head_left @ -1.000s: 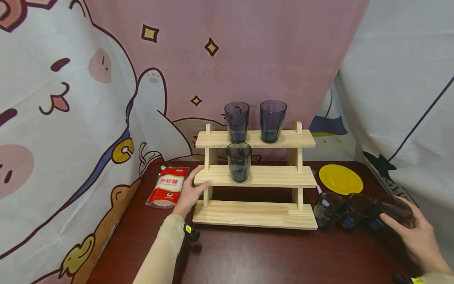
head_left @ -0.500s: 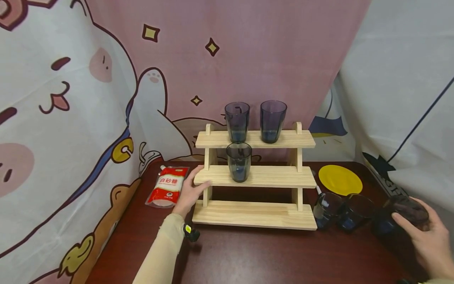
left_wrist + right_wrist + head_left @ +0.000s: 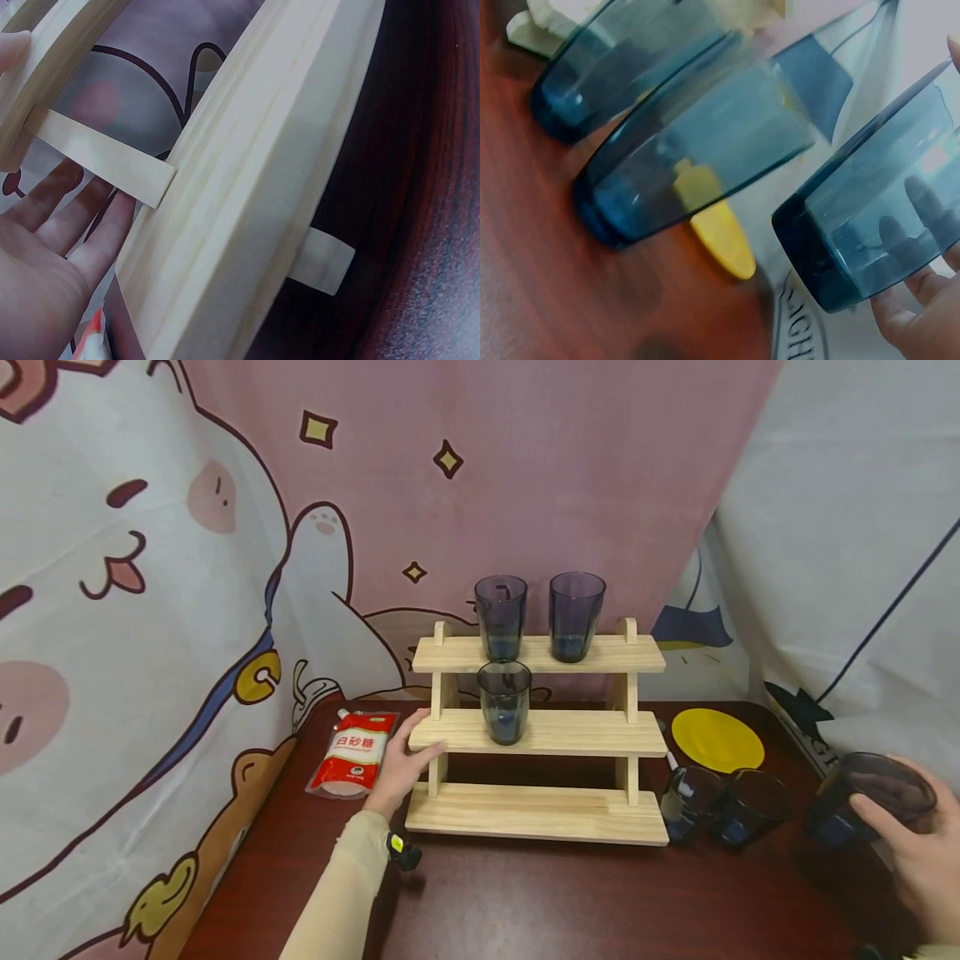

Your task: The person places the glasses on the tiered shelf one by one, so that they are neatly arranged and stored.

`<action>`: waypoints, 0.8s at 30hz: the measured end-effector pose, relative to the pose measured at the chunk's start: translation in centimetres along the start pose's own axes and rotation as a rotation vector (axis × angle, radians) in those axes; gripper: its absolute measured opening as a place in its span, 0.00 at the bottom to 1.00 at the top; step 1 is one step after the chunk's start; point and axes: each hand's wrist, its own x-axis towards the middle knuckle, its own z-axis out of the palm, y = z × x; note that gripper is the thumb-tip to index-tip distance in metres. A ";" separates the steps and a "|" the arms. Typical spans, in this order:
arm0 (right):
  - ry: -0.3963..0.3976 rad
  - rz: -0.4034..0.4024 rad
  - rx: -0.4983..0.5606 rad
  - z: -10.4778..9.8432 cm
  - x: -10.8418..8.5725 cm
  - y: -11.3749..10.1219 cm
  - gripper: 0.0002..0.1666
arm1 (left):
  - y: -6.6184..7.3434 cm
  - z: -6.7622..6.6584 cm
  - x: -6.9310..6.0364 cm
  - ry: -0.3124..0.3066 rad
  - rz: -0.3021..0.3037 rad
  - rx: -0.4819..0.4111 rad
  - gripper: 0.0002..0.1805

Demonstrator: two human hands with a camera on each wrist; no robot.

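Note:
At the right of the head view, my right hand (image 3: 918, 852) holds a dark blue drinking glass (image 3: 836, 814), thumb at the near side. The right wrist view shows that glass (image 3: 840, 232) tilted, its base off the table, with fingers behind it. My left hand (image 3: 399, 774) grips the left end of the middle board on a three-tier wooden stand (image 3: 592, 733). In the left wrist view, the thumb (image 3: 13, 51) lies on the board and the fingers stretch beneath. A smoky glass (image 3: 504, 703) stands on the middle tier; two purplish glasses (image 3: 501, 620) stand on top.
Two more dark glasses (image 3: 741, 818) stand on the table right of the stand, close together. Behind them lies a yellow plate (image 3: 717, 740). A red sugar pouch (image 3: 355, 752) lies left of the stand. Printed cloth (image 3: 637, 460) hangs at the back and sides.
My right hand has moved right with its glass, away from the two glasses beside the stand. The left hand and the stand keep their places.

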 end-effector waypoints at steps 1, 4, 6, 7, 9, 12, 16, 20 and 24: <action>-0.017 -0.012 0.004 0.3 0.2 -0.3 0.35 | 0.0 0.0 0.0 0.001 -0.001 0.001 0.37; -0.051 -0.048 0.005 1.3 0.7 -1.2 0.34 | 0.0 0.0 0.0 0.001 -0.001 -0.002 0.37; -0.064 -0.059 0.015 2.0 0.9 -1.8 0.34 | 0.0 0.0 0.0 -0.001 -0.003 -0.007 0.37; -0.066 -0.064 0.002 2.3 1.0 -2.1 0.34 | 0.0 0.0 0.0 -0.002 -0.004 -0.009 0.38; -0.071 -0.061 -0.005 3.0 1.2 -2.6 0.35 | 0.0 0.0 0.0 -0.004 -0.004 -0.011 0.38; -0.085 -0.045 -0.042 4.1 1.3 -3.4 0.37 | 0.0 -0.1 -0.1 -0.003 -0.007 -0.008 0.38; -0.095 -0.008 -0.159 5.9 1.4 -4.4 0.39 | 0.1 -0.1 -0.2 -0.004 -0.012 -0.013 0.38; -0.109 0.034 -0.323 7.6 1.7 -5.1 0.41 | 0.1 -0.1 -0.1 -0.006 -0.020 -0.013 0.38; -0.164 0.031 -0.276 9.3 2.0 -5.2 0.41 | 0.1 -0.1 -0.1 -0.006 -0.020 -0.010 0.38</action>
